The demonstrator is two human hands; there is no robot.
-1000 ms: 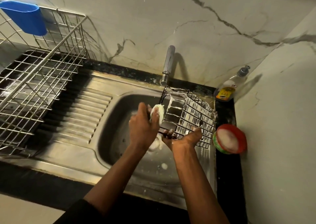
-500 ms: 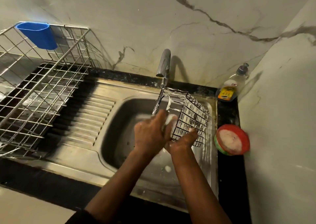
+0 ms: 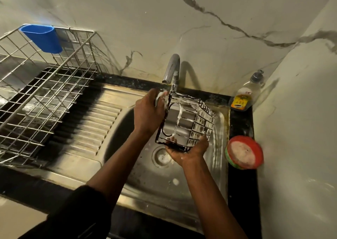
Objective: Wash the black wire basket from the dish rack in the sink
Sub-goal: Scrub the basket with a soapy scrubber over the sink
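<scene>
The black wire basket [image 3: 198, 118], streaked with white foam, hangs tilted on its side above the steel sink [image 3: 218, 158], just under the tap [image 3: 171, 69]. My right hand [image 3: 191, 152] grips its lower edge from underneath, thumb up against the mesh. My left hand [image 3: 148, 112] holds a soapy white scrubber [image 3: 162, 97] pressed against the basket's upper left corner. The fingers of both hands are partly hidden by the wires and the foam.
A steel dish rack [image 3: 42, 100] with a blue cup holder [image 3: 43, 38] stands on the drainboard at left. A dish soap bottle [image 3: 245, 94] and a red round soap tub [image 3: 244, 152] sit on the black counter strip at right, against the marble wall.
My left hand with the scrubber has slid up from the basket's lower left side to its upper left corner. The basket has turned a little in my right hand.
</scene>
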